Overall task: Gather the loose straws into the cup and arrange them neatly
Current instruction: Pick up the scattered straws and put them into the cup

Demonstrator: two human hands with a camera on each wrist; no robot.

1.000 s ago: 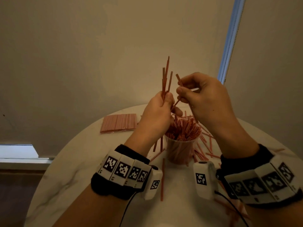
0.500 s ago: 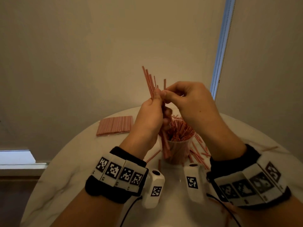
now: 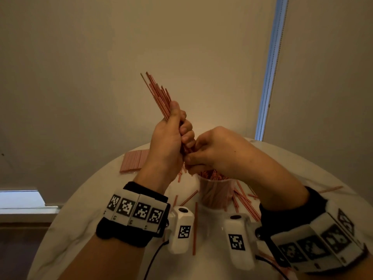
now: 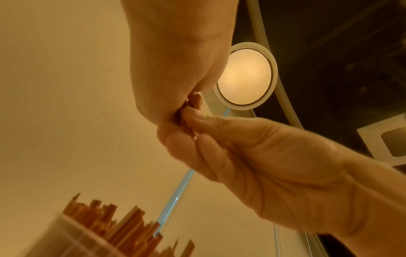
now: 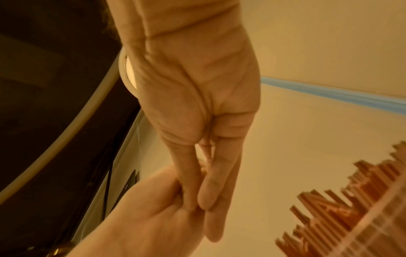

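Above the cup (image 3: 217,194), left hand (image 3: 167,142) fisted around straws (image 3: 158,96).

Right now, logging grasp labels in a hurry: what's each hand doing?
Left hand: closed around the bundle of straws, held above the cup.
Right hand: fingertips at the bundle's lower end; whether it grips cannot be told.
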